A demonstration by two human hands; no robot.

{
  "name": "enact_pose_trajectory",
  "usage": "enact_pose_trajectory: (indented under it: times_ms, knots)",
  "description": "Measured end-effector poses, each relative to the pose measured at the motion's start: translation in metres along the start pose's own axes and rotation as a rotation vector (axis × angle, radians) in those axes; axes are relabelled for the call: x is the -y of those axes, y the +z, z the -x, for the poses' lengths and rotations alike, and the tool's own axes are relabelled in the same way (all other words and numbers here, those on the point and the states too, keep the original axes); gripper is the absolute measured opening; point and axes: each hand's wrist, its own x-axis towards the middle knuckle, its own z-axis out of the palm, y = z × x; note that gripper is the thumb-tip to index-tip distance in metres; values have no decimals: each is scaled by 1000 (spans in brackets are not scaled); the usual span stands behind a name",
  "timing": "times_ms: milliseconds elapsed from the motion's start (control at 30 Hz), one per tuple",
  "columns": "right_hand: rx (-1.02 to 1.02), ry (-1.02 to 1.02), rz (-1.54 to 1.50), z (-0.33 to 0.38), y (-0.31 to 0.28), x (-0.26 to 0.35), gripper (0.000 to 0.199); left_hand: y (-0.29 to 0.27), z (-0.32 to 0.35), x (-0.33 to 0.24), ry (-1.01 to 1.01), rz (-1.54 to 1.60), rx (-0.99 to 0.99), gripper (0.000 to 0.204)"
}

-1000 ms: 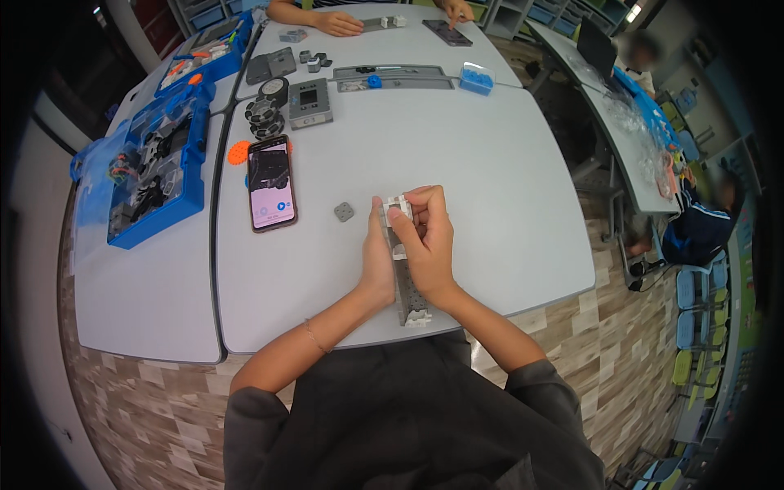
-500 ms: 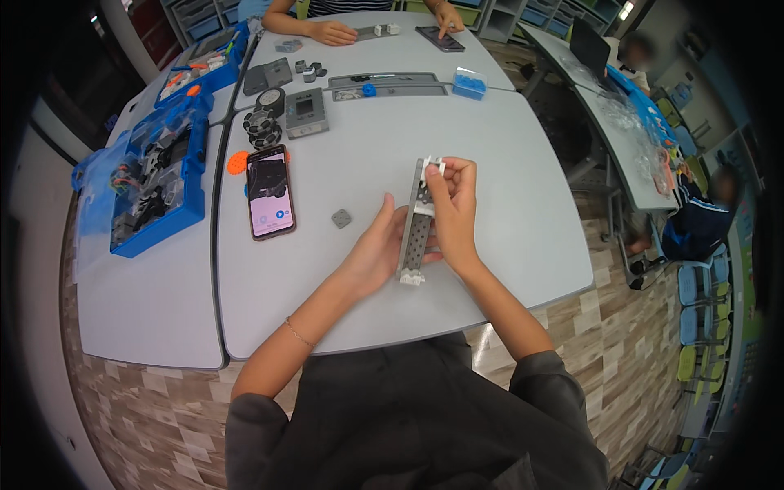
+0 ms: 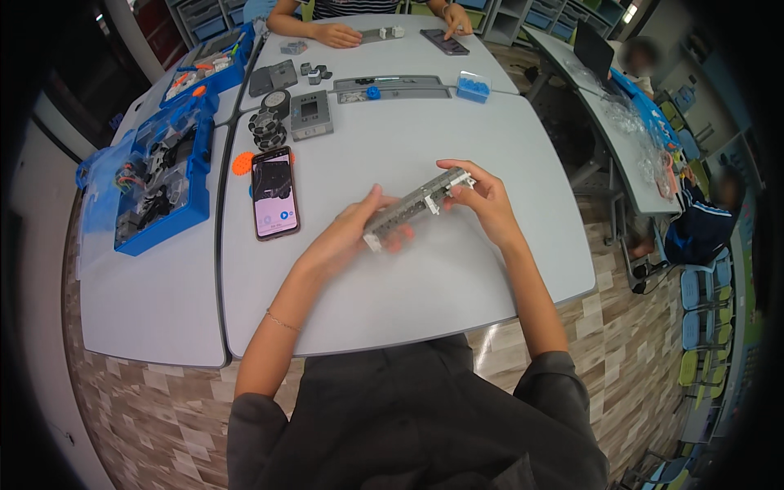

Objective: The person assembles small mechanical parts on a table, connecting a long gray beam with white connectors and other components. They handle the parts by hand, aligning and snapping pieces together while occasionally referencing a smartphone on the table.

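Over the table, both hands hold a grey perforated building beam (image 3: 412, 206) with white connector pieces on it. The beam slants, its far end up to the right. Around its lower left end curl the fingers of my left hand (image 3: 347, 230), partly blurred. My right hand (image 3: 492, 214) grips the upper right end between thumb and fingers, close to the white connectors (image 3: 459, 178). A phone (image 3: 275, 194) with a lit screen lies on the table left of my left hand.
Black wheels (image 3: 268, 129) and a grey box-shaped block (image 3: 311, 116) stand beyond the phone. A grey tray (image 3: 425, 94) and a blue parts box (image 3: 473, 86) lie farther back. Blue bins of parts (image 3: 192, 192) line the left. Opposite, another person's hands (image 3: 336, 36) rest near a similar beam.
The beam has turned clockwise from near upright to a slant, its upper end moving right with my right hand. My left hand has shifted left, and the small grey piece beside it no longer shows.
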Motion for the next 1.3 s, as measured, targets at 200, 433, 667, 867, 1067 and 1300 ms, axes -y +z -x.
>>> enact_pose_trajectory:
  times_ms: [200,433,667,867,1067,1300]
  knots:
    - [83,3,55,7,-36,-12,42,-31,14,-16,319,-467,-384,38]
    - [55,-81,197,1,-35,-31,40,-45,32,-7,331,-1210,-373,35]
    - [5,-156,601,-7,-28,-35,43,-51,22,3,411,-1209,-466,30]
    - [-7,-112,663,-22,-25,-36,39,-45,8,1,590,-1201,-592,34]
    - [-27,-89,627,-34,-22,-40,40,-31,-12,9,599,-1150,-515,38]
    - [-7,-95,622,-28,-20,-36,41,-35,-10,21,634,-1125,-543,38]
